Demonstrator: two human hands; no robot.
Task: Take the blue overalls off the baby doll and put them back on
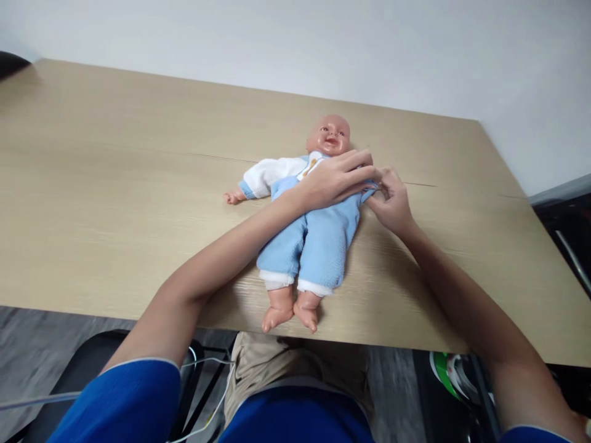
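Note:
A bald baby doll [330, 135] lies on its back on the table, head away from me and bare feet near the front edge. It wears light blue trousers [323, 246] with white cuffs and a white top [277, 172] with a blue sleeve cuff. My left hand [339, 175] reaches across the doll's chest, its bent fingers closed at the clothes on the doll's right-hand side as I see it. Beside it, my right hand [390, 197] pinches the blue cloth at the trousers' upper edge. The doll's arm on that side is hidden behind my hands.
The wooden table [115, 203] has thin seams across its top, and a pale wall [277, 49] stands behind it. Below the front edge are a black chair [83, 375], a white cable [217, 406] and a green and white round object [446, 375].

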